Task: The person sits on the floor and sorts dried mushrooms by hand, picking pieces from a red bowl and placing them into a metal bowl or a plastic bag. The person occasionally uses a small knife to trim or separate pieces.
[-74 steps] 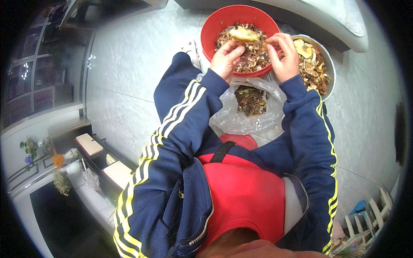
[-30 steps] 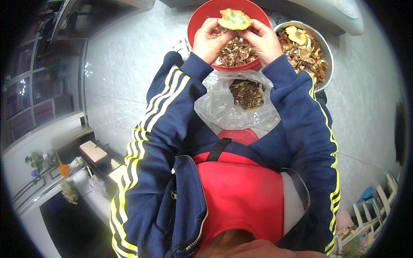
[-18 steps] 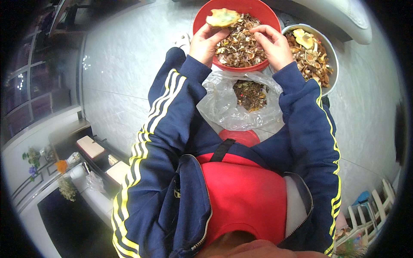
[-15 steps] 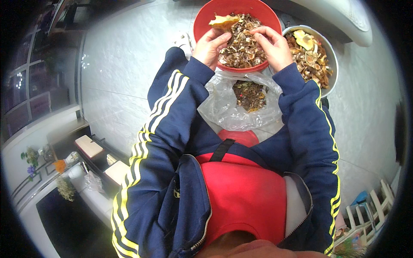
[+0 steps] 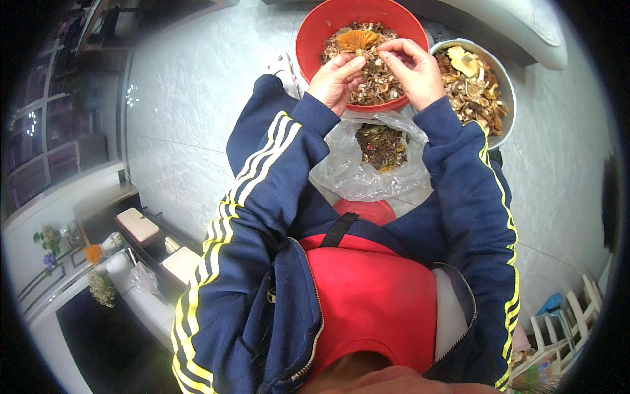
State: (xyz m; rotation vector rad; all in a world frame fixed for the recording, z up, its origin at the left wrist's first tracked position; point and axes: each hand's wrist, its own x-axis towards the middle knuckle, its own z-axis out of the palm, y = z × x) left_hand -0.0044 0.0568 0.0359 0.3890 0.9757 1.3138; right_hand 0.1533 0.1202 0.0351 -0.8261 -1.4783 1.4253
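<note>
A large mushroom (image 5: 356,41) with orange-yellow gills is pinched by its stem end between the thumb and fingers of my left hand (image 5: 335,80). Close by on its right, my right hand (image 5: 418,71) has thumb and forefinger pinched together at the mushroom's edge; whatever lies between those fingertips is too small to make out. Both hands are over a red basin (image 5: 311,41) heaped with small brown and pale mushrooms (image 5: 377,85). Below it lies a clear plastic bag (image 5: 341,167) with dark brown scraps (image 5: 382,150) in it.
A round metal pot (image 5: 511,108) full of mushrooms, a yellow one (image 5: 464,61) on top, stands right of the basin. A pale curved piece of furniture (image 5: 531,29) borders the far right. Grey tiled floor (image 5: 190,98) surrounds it all. A white rack (image 5: 564,335) stands at lower right.
My left hand has moved slightly right and turned the mushroom, so its orange gills now face up. My right hand stays pinched, shifted slightly left toward it.
</note>
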